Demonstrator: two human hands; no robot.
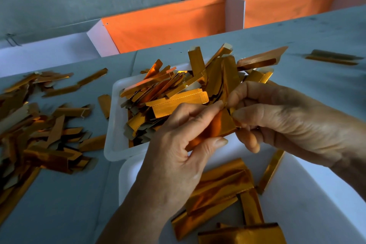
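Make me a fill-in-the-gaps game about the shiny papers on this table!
1. The left hand and the right hand both pinch one ____ foil piece.
2. The far tray and the near tray are both ____.
3. The loose pile of strips lies on the table to the ____ of the trays.
4. The cloth behind the table is ____.
Missing words: gold, white, left, orange.
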